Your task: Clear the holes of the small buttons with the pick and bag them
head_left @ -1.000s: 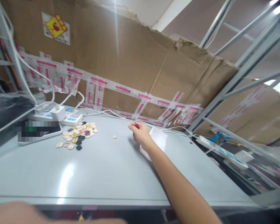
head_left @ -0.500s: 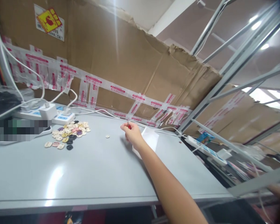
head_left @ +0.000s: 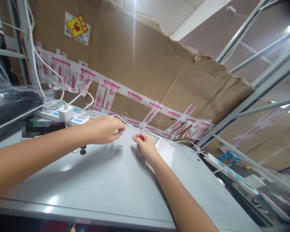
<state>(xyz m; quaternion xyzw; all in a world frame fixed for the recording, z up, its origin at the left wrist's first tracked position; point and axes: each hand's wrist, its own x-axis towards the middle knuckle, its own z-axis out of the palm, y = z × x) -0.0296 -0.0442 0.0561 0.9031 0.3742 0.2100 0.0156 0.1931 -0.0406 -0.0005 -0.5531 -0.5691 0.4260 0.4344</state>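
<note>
Since the earlier frame, the left hand has come over the desk, near the pale button lying there; its fingers are bent, but I cannot tell if they hold something. Right of this button, the right hand pinches a small red object.

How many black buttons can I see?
2: the nearer black button and another black button right behind it, below the left forearm. The arm may hide more.

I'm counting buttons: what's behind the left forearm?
Dark buttons and part of a pale button show below the left forearm; a power strip shows above. Whatever the forearm directly covers can't be seen.
</note>
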